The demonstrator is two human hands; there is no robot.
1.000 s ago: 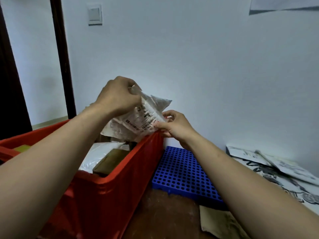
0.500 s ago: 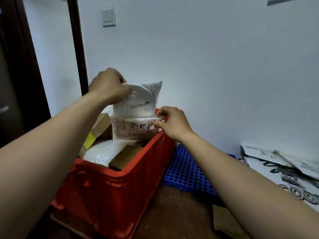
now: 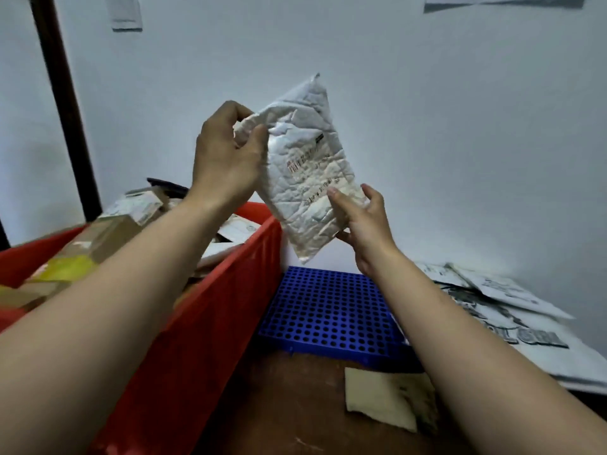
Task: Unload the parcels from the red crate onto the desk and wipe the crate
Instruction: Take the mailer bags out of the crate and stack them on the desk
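Hands: left hand [image 3: 226, 159] pinching the top corner, right hand [image 3: 364, 221] gripping the lower edge of one white padded mailer [image 3: 307, 165], lifting it beside the red crate [image 3: 210, 323].
Crate: holding several parcels [image 3: 108, 231], count unclear.
Label: printing blurred, unreadable.
Counter [image 3: 285, 405]: carrying one blue perforated tray [image 3: 328, 310].

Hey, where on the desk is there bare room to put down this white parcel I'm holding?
Bare wood shows on the desk between the red crate and the cream cloth, in front of the blue perforated tray. The tray's top is also bare. The right side is crowded with printed mailers; the crate remains full.
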